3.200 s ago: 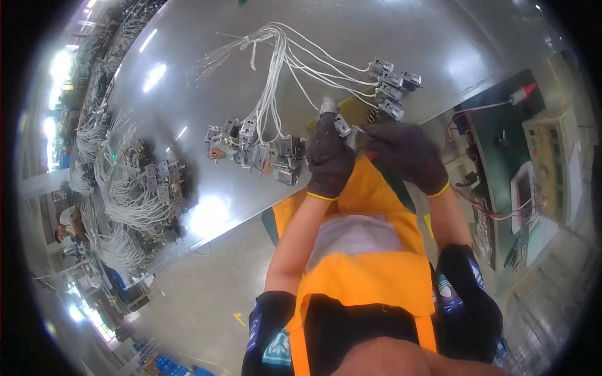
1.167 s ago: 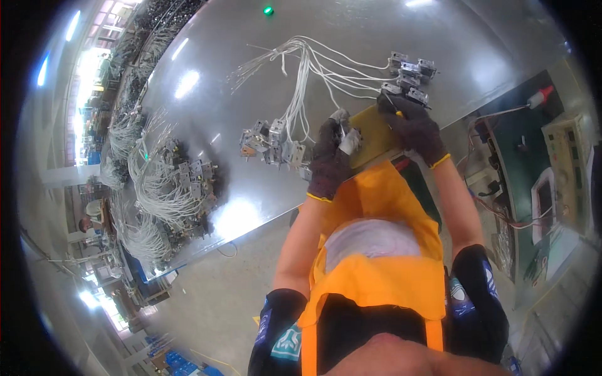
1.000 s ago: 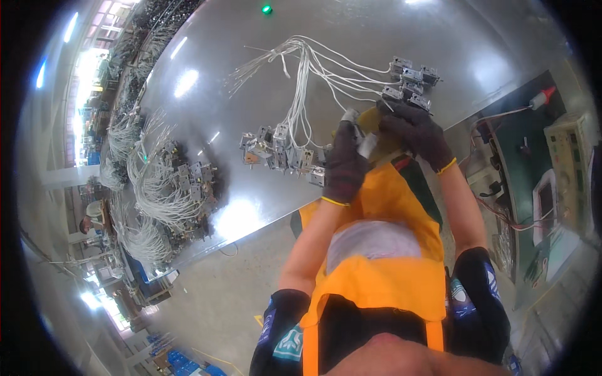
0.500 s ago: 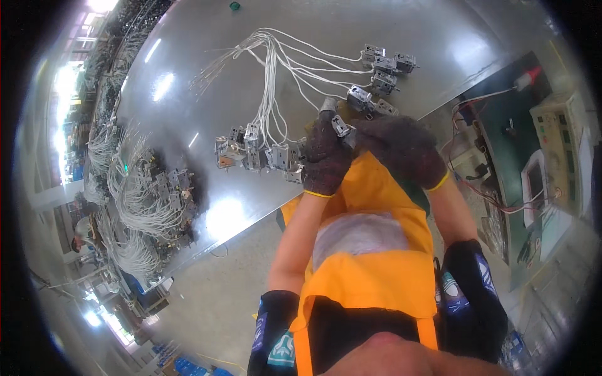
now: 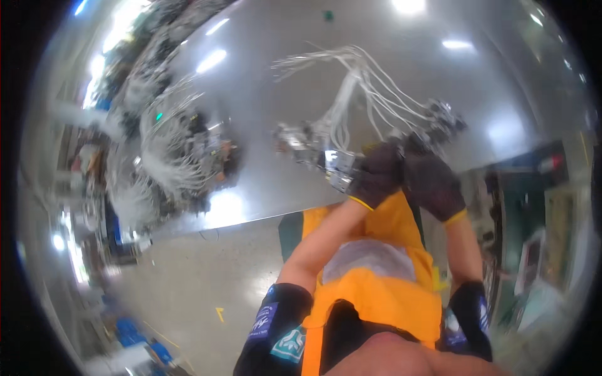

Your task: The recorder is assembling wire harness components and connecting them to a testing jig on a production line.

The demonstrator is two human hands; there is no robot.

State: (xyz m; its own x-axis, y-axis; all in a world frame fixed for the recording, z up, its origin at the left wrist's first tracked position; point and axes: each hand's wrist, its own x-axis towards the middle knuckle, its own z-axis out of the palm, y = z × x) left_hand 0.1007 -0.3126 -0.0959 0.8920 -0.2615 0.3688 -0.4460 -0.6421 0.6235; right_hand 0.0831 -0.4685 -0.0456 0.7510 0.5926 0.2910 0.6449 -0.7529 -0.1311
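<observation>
Far left: a tangled heap of white wires and small metal parts (image 5: 172, 166) is spread along the edge of a shiny metal table (image 5: 263, 194).
Floor at left: a yellow mark (image 5: 219, 314) is laid on the grey floor (image 5: 188, 269).
Left sleeve: the black sleeve (image 5: 276, 313) is printed with a purple patch in white lettering and a teal patch with a white emblem.
Left cluster: boxy metal switch-like parts (image 5: 332, 161) are gathered on the table, the nearest seen right beside the left glove.
Cables: white cables (image 5: 342, 106) are looped across the table above both hands, their thin ends fanned toward the left.
Left hand: the dark-gloved left hand (image 5: 378, 173) is held close against the other; its fingers are curled, but what is pinched cannot be told through the blur.
Right hand: the dark-gloved right hand (image 5: 434, 182) is angled inward; whether its fingers are closed on anything cannot be told.
Right cluster: more metal parts (image 5: 442, 119) are grouped just beyond the right glove, joined to cables.
Right sleeve: its purple print (image 5: 456, 335) is blurred.
</observation>
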